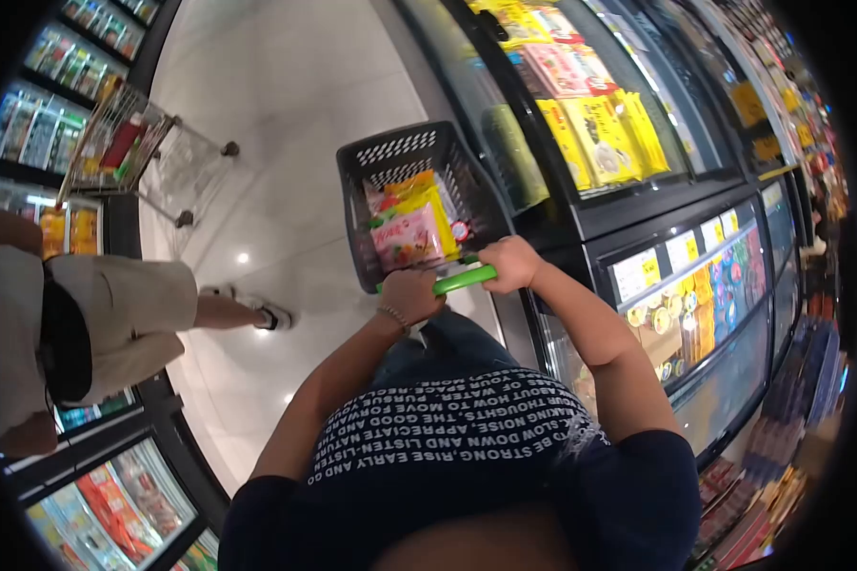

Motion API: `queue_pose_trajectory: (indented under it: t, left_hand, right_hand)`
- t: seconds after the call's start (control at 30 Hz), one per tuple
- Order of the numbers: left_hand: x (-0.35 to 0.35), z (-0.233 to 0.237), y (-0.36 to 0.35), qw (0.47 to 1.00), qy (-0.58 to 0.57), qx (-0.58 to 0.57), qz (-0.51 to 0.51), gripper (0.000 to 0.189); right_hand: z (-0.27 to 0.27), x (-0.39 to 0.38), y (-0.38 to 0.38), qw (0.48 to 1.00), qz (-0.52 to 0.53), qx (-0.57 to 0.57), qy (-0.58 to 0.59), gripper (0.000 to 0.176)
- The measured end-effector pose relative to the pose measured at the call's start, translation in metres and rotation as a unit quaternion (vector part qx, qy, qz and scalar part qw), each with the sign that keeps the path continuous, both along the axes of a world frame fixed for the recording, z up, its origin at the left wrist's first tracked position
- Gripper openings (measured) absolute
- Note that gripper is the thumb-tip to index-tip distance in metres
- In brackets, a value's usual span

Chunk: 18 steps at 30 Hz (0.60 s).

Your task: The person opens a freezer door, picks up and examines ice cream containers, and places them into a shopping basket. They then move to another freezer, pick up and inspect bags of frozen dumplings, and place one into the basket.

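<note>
My left hand (411, 293), with a beaded bracelet at its wrist, is closed around the left part of a green handle (465, 279). Farther along the same bar, my right hand (511, 264) grips its right end. The handle belongs to a black shopping basket (400, 145) with slotted walls, just ahead of my body. Inside lie a pink packet (408, 238), a yellow packet (435, 211) and other packages partly hidden beneath them. The basket's underside and any wheels are out of sight.
Close on the right runs a black freezer cabinet (567, 224) holding yellow bags (605, 143). Another shopper (114, 309) stands at left, beside a wire cart (124, 143). Glass-doored coolers (52, 114) line the left side; pale tiled floor (267, 105) lies between.
</note>
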State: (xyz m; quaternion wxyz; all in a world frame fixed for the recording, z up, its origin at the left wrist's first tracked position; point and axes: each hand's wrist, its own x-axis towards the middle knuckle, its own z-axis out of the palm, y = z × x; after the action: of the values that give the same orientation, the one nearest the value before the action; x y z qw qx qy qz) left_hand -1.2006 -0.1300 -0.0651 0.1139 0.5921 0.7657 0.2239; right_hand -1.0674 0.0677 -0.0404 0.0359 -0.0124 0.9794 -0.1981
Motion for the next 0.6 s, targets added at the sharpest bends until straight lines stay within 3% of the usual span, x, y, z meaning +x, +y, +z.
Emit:
queue_pose_trajectory:
  t: [0.3, 0.43, 0.6]
  left_hand:
    - [-0.071, -0.004, 0.056, 0.998, -0.041, 0.055, -0.016, 0.026]
    - [-0.111, 0.008, 0.085, 0.991, -0.111, -0.058, -0.045, 0.027]
    - [-0.167, 0.0, 0.113, 0.98, -0.141, -0.083, -0.113, 0.028]
  right_hand:
    - [0.012, -0.079, 0.057, 1.0, -0.018, 0.006, -0.011, 0.027]
    - [0.018, -0.114, 0.071, 0.997, -0.066, 0.031, -0.025, 0.024]
    - [0.012, -0.154, 0.083, 0.982, -0.17, 0.067, -0.046, 0.018]
